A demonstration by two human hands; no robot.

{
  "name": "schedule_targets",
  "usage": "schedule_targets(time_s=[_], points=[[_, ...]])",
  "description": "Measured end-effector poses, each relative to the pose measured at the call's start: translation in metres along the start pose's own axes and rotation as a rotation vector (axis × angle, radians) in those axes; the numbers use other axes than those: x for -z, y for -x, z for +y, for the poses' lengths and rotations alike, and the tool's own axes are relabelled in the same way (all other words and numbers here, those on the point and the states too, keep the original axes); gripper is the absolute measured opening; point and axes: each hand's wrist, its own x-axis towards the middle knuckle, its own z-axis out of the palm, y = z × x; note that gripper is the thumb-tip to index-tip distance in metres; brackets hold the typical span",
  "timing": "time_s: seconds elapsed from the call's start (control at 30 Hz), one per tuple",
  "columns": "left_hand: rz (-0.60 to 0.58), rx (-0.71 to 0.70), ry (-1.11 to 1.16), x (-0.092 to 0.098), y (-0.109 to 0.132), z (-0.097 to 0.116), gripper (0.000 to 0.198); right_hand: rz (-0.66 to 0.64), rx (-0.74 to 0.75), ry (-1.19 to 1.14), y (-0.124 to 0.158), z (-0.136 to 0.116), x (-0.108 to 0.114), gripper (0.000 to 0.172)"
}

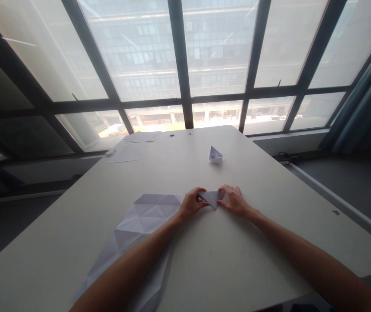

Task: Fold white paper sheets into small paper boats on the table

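Observation:
Near the middle of the white table [191, 173], a small folded paper [211, 198] is held between both hands. My left hand [194, 203] pinches its left side with thumb and fingers. On the right side of the same paper, my right hand [231, 200] closes its thumb and fingers. The paper looks triangular, with its point toward me. A large creased sheet [149, 212] lies to the left, partly under my left forearm. Beyond my hands stands a small folded paper shape [215, 155] with a pointed top.
Flat paper sheets [128, 152] lie at the table's far left. Two small dark spots are near the far edge, and a small dark item [335, 212] is at the right. Large windows [217, 47] rise behind the table, with a blue curtain [360, 91] at the right.

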Motion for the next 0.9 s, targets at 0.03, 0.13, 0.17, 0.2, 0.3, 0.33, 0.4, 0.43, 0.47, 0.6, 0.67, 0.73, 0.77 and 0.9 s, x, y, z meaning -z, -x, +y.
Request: schedule_targets(time_s=[0.03, 0.13, 0.17, 0.2, 0.3, 0.33, 0.4, 0.43, 0.47, 0.6, 0.67, 0.73, 0.77, 0.9], points=[[-0.015, 0.022, 0.055, 0.000, -0.001, 0.000, 0.051, 0.019, 0.017, -0.019, -0.001, 0.000, 0.001, 0.034], [-0.053, 0.049, 0.208, 0.002, -0.002, 0.000, 0.053, 0.076, 0.077, -0.082, -0.003, 0.000, 0.002, 0.030], [-0.056, 0.052, 0.238, 0.003, -0.002, -0.001, 0.050, 0.093, 0.088, -0.101, -0.004, -0.001, 0.002, 0.031], [-0.055, 0.055, 0.252, 0.004, -0.002, -0.001, 0.047, 0.106, 0.094, -0.118, -0.004, -0.001, 0.003, 0.032], [-0.013, 0.069, 0.249, 0.005, -0.003, -0.003, 0.038, 0.106, 0.103, -0.175, -0.004, -0.003, 0.004, 0.034], [0.013, 0.072, 0.250, 0.005, -0.003, -0.003, 0.037, 0.089, 0.109, -0.196, -0.004, -0.004, 0.005, 0.031], [0.068, 0.082, 0.284, 0.005, -0.003, -0.003, 0.039, 0.046, 0.117, -0.234, -0.003, -0.007, 0.007, 0.022], [0.088, 0.093, 0.324, 0.004, -0.004, -0.003, 0.041, 0.022, 0.116, -0.245, -0.002, -0.009, 0.009, 0.018], [0.102, 0.107, 0.378, 0.004, -0.004, -0.002, 0.042, -0.005, 0.115, -0.252, -0.001, -0.011, 0.010, 0.015], [0.104, 0.153, 0.598, 0.000, -0.005, 0.003, 0.035, -0.152, 0.133, -0.301, 0.003, -0.021, 0.013, 0.020], [0.065, 0.157, 0.633, -0.001, -0.004, 0.007, 0.035, -0.214, 0.142, -0.357, 0.005, -0.027, 0.012, 0.027], [0.020, 0.151, 0.627, 0.000, -0.003, 0.011, 0.037, -0.251, 0.135, -0.412, 0.006, -0.031, 0.012, 0.031], [0.008, 0.147, 0.609, 0.001, -0.002, 0.012, 0.038, -0.263, 0.126, -0.436, 0.006, -0.032, 0.011, 0.033], [-0.011, 0.144, 0.509, 0.006, -0.002, 0.016, 0.043, -0.305, 0.106, -0.509, 0.006, -0.034, 0.012, 0.036]])
